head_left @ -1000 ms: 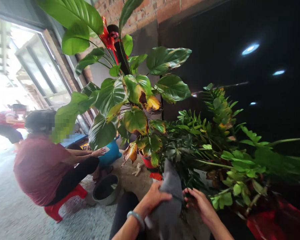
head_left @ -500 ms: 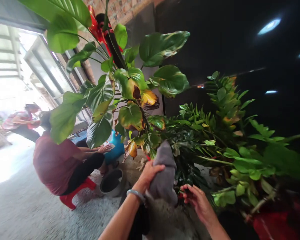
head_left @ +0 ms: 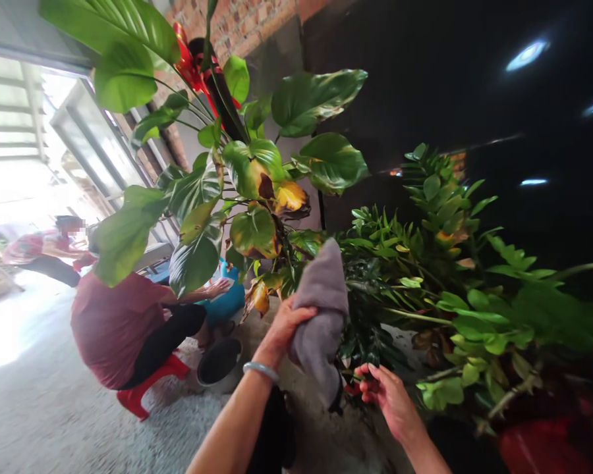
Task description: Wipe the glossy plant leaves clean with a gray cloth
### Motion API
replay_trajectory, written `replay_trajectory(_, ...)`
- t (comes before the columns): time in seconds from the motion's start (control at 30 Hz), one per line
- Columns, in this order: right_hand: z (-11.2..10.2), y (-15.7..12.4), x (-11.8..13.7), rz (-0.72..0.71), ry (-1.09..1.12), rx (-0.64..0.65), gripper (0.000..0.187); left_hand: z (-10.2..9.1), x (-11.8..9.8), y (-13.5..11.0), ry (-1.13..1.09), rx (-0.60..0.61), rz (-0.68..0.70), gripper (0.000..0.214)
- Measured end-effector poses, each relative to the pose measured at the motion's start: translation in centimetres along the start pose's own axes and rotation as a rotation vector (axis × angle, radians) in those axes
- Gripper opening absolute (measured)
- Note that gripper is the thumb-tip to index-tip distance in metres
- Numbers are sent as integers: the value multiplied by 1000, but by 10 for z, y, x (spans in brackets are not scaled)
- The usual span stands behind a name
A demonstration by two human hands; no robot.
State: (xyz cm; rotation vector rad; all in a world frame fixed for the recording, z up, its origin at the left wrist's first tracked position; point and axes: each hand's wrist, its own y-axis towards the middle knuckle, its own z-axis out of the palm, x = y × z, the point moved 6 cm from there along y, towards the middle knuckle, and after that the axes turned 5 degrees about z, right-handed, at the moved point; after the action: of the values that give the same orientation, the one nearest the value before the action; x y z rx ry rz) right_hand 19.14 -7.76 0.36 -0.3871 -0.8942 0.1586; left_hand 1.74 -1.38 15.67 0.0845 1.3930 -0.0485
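Note:
My left hand point(head_left: 282, 327) is closed around a grey cloth point(head_left: 321, 309), raised against the dark green leaves of a bushy plant point(head_left: 425, 276). A silver bracelet point(head_left: 261, 370) circles that wrist. My right hand point(head_left: 386, 394) is lower and to the right, fingers pinched on a dark leaf stem near the plant's base. A tall plant with broad green and yellowing leaves point(head_left: 247, 184) rises just behind the cloth.
A person in a dark red shirt point(head_left: 113, 322) crouches on a red stool point(head_left: 143, 388) at left, beside a blue pot point(head_left: 230, 296) and a dark bucket point(head_left: 220, 362). Another person point(head_left: 39, 253) bends over further left. A red pot point(head_left: 548, 441) sits at lower right. A black wall stands behind.
My left hand has lifted the grey cloth upward into the foliage. My right hand stays low at the plant's base, pinching a stem.

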Motion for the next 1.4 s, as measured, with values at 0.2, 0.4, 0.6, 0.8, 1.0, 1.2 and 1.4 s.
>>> replay_trajectory(0.2, -3, 2, -3, 29, 2, -15, 35, 1, 49, -44, 199, 306, -277, 36)
replay_trajectory(0.4, -8, 7, -4, 0, -5, -11, 31, 44, -8, -15, 38, 260, -37, 41)
replay_trajectory(0.6, -16, 12, -10, -45, -14, -51, 32, 87, 42, 9, 308, 485, -90, 39)
replay_trajectory(0.8, -14, 9, -15, -4, -31, -49, 34, 45, 27, -14, 458, 623, -230, 41)
replay_trajectory(1.0, -2, 3, -4, -1, -3, 16, 32, 61, -25, 20, -8, 334, 52, 50)
replay_trajectory(1.2, -9, 6, -7, -12, 27, -5, 31, 52, 40, -7, 488, 529, -153, 32)
replay_trajectory(1.4, -11, 6, -3, -9, 49, -26, 31, 0, -24, -22, 237, 441, -89, 38)
